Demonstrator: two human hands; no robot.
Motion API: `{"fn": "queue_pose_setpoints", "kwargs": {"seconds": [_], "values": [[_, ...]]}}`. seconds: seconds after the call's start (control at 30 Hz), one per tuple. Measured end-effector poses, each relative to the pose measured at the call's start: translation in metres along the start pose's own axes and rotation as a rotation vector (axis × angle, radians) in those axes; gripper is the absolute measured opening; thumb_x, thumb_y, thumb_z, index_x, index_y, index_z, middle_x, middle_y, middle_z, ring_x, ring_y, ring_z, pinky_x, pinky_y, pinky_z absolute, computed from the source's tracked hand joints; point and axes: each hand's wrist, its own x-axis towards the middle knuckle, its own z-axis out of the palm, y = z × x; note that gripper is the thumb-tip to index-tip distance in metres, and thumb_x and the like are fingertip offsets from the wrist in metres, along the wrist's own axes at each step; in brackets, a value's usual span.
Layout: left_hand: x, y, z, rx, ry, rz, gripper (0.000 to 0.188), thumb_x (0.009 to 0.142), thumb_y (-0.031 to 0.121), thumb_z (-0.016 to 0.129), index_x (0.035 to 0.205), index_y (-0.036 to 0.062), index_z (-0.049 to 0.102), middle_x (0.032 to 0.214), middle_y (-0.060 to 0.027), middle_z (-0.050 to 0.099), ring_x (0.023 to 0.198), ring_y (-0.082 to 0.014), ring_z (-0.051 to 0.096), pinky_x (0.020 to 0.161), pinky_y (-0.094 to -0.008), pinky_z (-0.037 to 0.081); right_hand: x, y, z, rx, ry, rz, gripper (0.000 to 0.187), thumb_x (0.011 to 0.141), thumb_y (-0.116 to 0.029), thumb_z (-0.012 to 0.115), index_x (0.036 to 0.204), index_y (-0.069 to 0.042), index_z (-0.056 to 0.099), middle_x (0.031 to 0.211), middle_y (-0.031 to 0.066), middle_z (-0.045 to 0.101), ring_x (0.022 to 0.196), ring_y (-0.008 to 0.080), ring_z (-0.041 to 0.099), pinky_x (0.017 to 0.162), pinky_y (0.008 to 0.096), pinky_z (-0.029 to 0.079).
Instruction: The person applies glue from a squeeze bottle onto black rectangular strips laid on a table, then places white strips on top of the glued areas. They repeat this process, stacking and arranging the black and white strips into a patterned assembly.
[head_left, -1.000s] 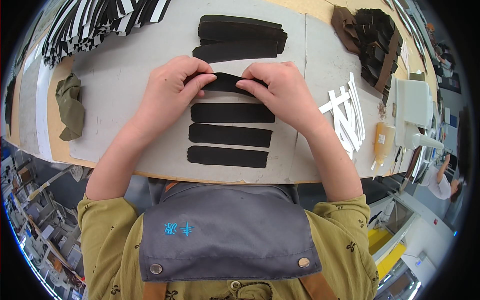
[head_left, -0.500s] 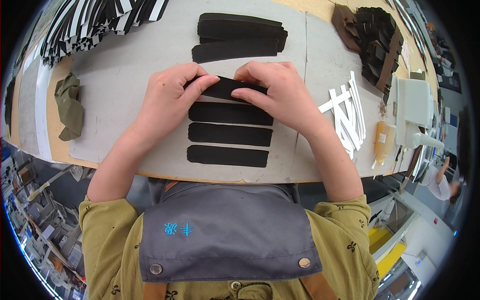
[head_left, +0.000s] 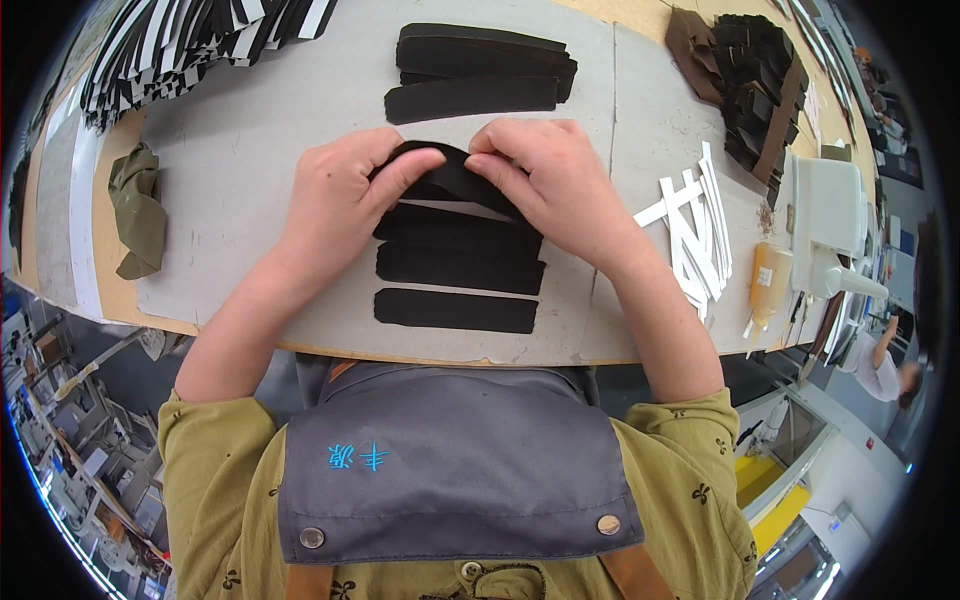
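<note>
A black strip (head_left: 450, 182) of leather-like material is pinched between my two hands and bowed upward in the middle. My left hand (head_left: 350, 185) has thumb and fingers closed on its left part. My right hand (head_left: 545, 175) grips it close by, thumb and forefinger near the middle, hiding its right end. Just below the hands lies a slightly slanted black strip (head_left: 440, 228), its right part against the middle black strip (head_left: 455, 268). Nearest me is another flat black strip (head_left: 455, 311). Beyond my hands rests a loose stack of black strips (head_left: 480, 55).
White strips (head_left: 690, 230) lie crossed at the right, near an amber bottle (head_left: 767, 285) and a white container (head_left: 835, 205). Dark brown pieces (head_left: 755, 90) are heaped at the far right. Black-and-white strips (head_left: 200, 45) fill the far left, above an olive cloth (head_left: 138, 210).
The held strip has gone from nearly straight to arched, with my right thumb drawn in toward the left one. The strip just below has tilted, closing its gap to the middle one.
</note>
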Motion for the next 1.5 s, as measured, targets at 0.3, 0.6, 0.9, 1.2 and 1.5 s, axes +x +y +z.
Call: {"fn": "queue_pose_setpoints", "kwargs": {"seconds": [0.3, 0.6, 0.9, 1.2, 1.5], "values": [[-0.008, 0.008, -0.009, 0.218, -0.077, 0.107, 0.028, 0.091, 0.019, 0.079, 0.084, -0.0015, 0.061, 0.066, -0.0130, 0.056, 0.053, -0.0216, 0.050, 0.054, -0.0322, 0.042, 0.006, 0.007, -0.011, -0.185, 0.005, 0.032, 0.013, 0.099, -0.026, 0.065, 0.099, -0.014, 0.066, 0.086, 0.0013, 0.070, 0.089, 0.0226, 0.068, 0.087, 0.0402, 0.042], [-0.005, 0.005, -0.005, 0.183, -0.053, 0.042, 0.028, 0.087, 0.019, 0.083, 0.087, -0.0008, 0.063, 0.065, -0.0116, 0.057, 0.053, -0.0176, 0.050, 0.054, -0.0309, 0.044, 0.008, 0.002, -0.003, -0.035, -0.075, 0.012, 0.010, 0.092, -0.020, 0.074, 0.098, -0.013, 0.069, 0.089, -0.0007, 0.069, 0.090, 0.0201, 0.064, 0.090, 0.0353, 0.041], [-0.008, 0.012, -0.010, 0.197, -0.104, -0.057, 0.031, 0.088, 0.019, 0.082, 0.103, 0.0044, 0.059, 0.068, -0.0083, 0.056, 0.059, -0.0227, 0.056, 0.057, -0.0344, 0.047, 0.025, 0.011, -0.004, -0.092, -0.001, -0.028, 0.009, 0.091, -0.018, 0.073, 0.097, -0.017, 0.067, 0.085, -0.0032, 0.069, 0.092, 0.0203, 0.065, 0.089, 0.0371, 0.041], [0.007, -0.001, -0.024, 0.445, 0.116, 0.258, 0.049, 0.088, 0.021, 0.080, 0.129, 0.0100, 0.058, 0.130, -0.0112, 0.059, 0.114, -0.0306, 0.059, 0.095, -0.0427, 0.047, 0.029, 0.015, -0.013, -0.438, 0.220, -0.086, 0.048, 0.080, -0.022, 0.083, 0.125, -0.023, 0.067, 0.131, -0.0031, 0.060, 0.122, 0.0206, 0.057, 0.101, 0.0394, 0.040], [0.074, -0.030, -0.008, 0.628, 0.039, 0.360, 0.070, 0.090, 0.034, 0.077, 0.153, 0.0230, 0.049, 0.158, -0.0060, 0.045, 0.148, -0.0317, 0.039, 0.121, -0.0489, 0.029, 0.039, 0.057, -0.016, -0.559, 0.227, -0.065, 0.055, 0.087, -0.043, 0.077, 0.139, -0.031, 0.063, 0.151, -0.0019, 0.053, 0.141, 0.0229, 0.047, 0.117, 0.0497, 0.030]]}}
